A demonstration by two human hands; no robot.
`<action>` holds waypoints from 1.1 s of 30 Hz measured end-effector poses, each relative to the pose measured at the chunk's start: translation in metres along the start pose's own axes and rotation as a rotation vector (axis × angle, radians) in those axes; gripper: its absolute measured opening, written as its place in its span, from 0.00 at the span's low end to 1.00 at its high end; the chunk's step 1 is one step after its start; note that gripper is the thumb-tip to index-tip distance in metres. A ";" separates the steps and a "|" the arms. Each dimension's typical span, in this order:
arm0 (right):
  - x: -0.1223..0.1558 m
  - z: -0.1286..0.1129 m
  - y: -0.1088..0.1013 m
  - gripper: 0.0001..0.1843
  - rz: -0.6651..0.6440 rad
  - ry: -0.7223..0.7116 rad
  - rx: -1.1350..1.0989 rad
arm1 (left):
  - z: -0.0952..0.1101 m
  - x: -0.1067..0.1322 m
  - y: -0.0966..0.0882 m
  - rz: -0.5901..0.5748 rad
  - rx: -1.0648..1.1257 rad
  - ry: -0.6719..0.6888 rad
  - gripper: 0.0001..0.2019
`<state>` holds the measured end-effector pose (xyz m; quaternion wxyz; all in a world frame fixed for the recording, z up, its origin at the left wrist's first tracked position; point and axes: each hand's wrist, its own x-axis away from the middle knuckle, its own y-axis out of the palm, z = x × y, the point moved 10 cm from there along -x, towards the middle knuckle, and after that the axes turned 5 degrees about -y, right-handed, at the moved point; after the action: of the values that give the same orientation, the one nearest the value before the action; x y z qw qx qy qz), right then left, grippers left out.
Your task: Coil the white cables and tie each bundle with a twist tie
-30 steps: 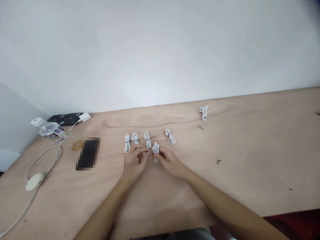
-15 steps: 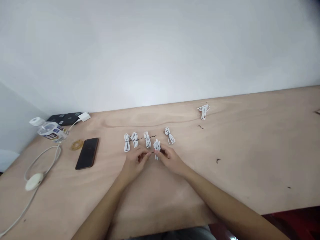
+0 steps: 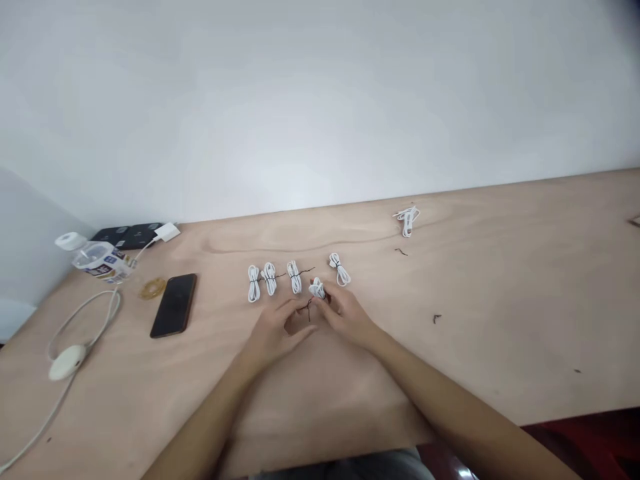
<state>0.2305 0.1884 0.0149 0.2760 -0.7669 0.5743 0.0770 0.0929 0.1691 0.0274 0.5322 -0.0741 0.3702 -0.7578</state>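
My right hand (image 3: pixel 346 315) pinching a coiled white cable (image 3: pixel 317 288), my left hand (image 3: pixel 275 333) beside its black twist tie (image 3: pixel 309 309), thumb and fingers apart (touch unclear), tied cables (image 3: pixel 294 277) just beyond on the table (image 3: pixel 480 280)

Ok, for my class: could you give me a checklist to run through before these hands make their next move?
1. White cable bundle held in the right hand's grip: ok.
2. Dark twist tie fastened around that bundle: cannot tell; ends stick out between the hands.
3. Left hand's grip closed on the tie: not ok; thumb and index finger stand apart.
4. Four other cable bundles on the table tied: ok; each has a dark band.
5. Far cable bundle tied: not ok; no dark band shows.
6. Smartphone apart from both hands: ok.
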 end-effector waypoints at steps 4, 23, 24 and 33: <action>0.001 0.000 0.006 0.14 -0.045 -0.009 0.020 | -0.001 0.000 -0.007 0.076 0.007 0.009 0.09; 0.000 -0.004 -0.004 0.10 0.067 -0.096 0.006 | -0.037 0.004 -0.005 0.212 0.396 -0.410 0.17; 0.000 -0.003 -0.003 0.10 0.067 -0.089 0.005 | -0.033 0.003 -0.008 0.214 0.345 -0.367 0.13; 0.000 -0.002 -0.002 0.10 0.045 -0.168 0.123 | -0.059 0.008 0.024 0.064 0.720 -0.585 0.17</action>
<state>0.2322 0.1876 0.0174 0.3680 -0.7261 0.5700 0.1116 0.0779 0.1868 -0.0322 0.6293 -0.0837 -0.0799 -0.7685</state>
